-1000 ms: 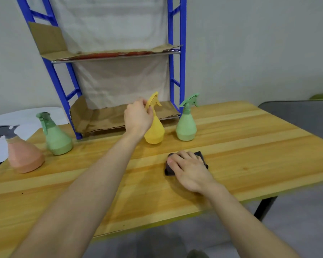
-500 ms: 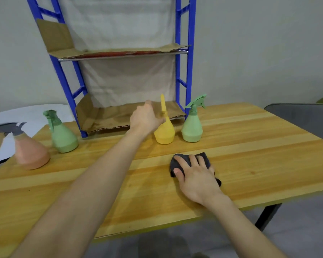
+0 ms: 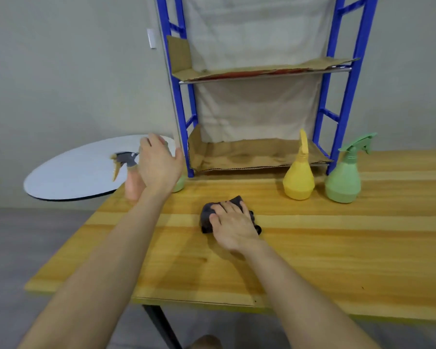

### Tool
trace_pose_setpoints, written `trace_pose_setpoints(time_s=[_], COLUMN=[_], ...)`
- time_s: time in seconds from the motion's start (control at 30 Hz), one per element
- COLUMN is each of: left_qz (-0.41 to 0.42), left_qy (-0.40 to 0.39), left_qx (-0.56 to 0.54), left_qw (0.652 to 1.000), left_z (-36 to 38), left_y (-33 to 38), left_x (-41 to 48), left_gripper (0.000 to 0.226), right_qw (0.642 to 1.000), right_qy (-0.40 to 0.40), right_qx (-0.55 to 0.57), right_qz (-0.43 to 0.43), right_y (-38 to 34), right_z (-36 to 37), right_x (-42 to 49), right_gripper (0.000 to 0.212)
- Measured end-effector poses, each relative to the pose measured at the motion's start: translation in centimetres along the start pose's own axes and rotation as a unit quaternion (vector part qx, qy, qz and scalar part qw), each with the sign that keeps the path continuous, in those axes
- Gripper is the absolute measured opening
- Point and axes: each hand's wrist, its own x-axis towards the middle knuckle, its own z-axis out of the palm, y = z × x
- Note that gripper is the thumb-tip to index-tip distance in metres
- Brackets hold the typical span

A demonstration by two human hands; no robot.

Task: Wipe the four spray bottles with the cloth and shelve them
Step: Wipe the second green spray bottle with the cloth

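My left hand (image 3: pixel 159 162) hangs with thumb spread over the left green spray bottle (image 3: pixel 178 185), hiding all but its base. Just left of it stands the pink spray bottle (image 3: pixel 132 185) with a grey trigger head. A yellow spray bottle (image 3: pixel 299 180) and another green spray bottle (image 3: pixel 343 181) stand by the right post of the blue shelf rack (image 3: pixel 347 96). My right hand (image 3: pixel 233 224) lies on the dark grey cloth (image 3: pixel 206 219) mid-table, its fingers curled into the bunched fabric.
Cardboard lines the rack's lower shelf (image 3: pixel 249 154) and its upper shelf (image 3: pixel 262 71); both hold nothing. The wooden table (image 3: pixel 325 253) ends close on the left and near side. A white round table (image 3: pixel 81 170) stands beyond the left edge.
My left hand has let go of the yellow bottle and moved left over the left green bottle. My view has swung left. My right hand's fingers have curled and bunched the cloth.
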Motion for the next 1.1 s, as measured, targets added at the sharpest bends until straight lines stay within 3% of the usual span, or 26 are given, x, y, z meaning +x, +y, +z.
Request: trace_pose_setpoints(time_s=[0.1, 0.17, 0.37, 0.6, 0.73, 0.87, 0.97, 1.1], left_qz=[-0.029, -0.070, -0.084, -0.023, -0.018, -0.011, 0.034, 0.143], left_qy=[-0.055, -0.105, -0.150, -0.193, -0.252, -0.342, -0.362, -0.286], left_qx=[0.047, 0.062, 0.067, -0.003, -0.120, -0.226, -0.203, -0.051], left_qw=[0.997, 0.990, 0.983, 0.981, 0.960, 0.912, 0.909, 0.946], left_z=[0.8, 1.5, 3.8, 1.2, -2.7, -5.8, -7.2, -8.3], left_y=[-1.7, -1.7, -4.0, -4.0, -1.4, 0.9, 2.2, 3.8], left_x=[3.1, 4.9, 6.8, 3.8, -0.6, -4.4, -6.1, -7.1], left_gripper=[0.069, 0.075, 0.047, 0.038, 0.022, 0.019, 0.019, 0.038], right_qw=[0.999, 0.998, 0.998, 1.000, 1.000, 0.998, 0.994, 0.993], right_qy=[-0.034, -0.056, -0.060, -0.008, 0.008, 0.014, 0.009, 0.036], right_qx=[-0.006, -0.009, -0.019, 0.013, -0.001, 0.057, 0.072, 0.075], right_qz=[-0.014, -0.020, -0.012, -0.007, -0.021, 0.038, 0.077, 0.089], right_y=[-1.6, -1.2, 1.1, 0.5, 1.6, 5.0, 7.3, 7.4], right_z=[0.7, -0.1, -2.7, -2.2, -3.5, -6.9, -9.2, -9.6], right_x=[0.6, -0.4, -5.1, -6.8, -9.4, -11.7, -12.3, -12.9], right_gripper=[0.054, 0.057, 0.071, 0.078, 0.055, 0.024, 0.027, 0.026])
